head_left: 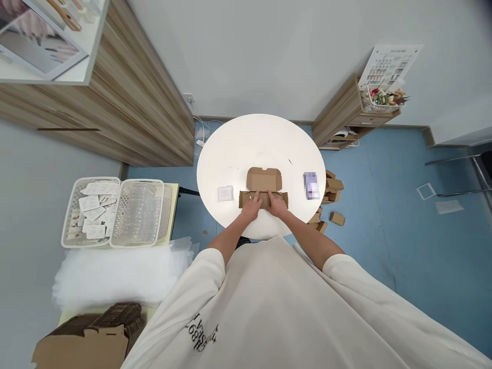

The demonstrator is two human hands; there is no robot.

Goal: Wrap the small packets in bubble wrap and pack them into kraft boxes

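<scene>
A brown cardboard box (264,179) lies on the round white table (261,138), its lid flap raised away from me and its side flaps spread out. My left hand (251,207) grips the left part of the box's near side, with the index finger reaching inward. On the right part of that side, my right hand (277,206) holds on in much the same way. The undersides of both hands are hidden. Left of the box is a clear, flat packet (225,193); a purple package (311,185), blurred, sits near the table's right edge.
At left, a white basket of cards (94,210) adjoins a basket of clear plastic cases (140,212). Below are white translucent sheets (119,274) and stacked flat cardboard (84,341). Small brown boxes (333,187) lie on the floor right of the table, near a wooden cabinet (342,110).
</scene>
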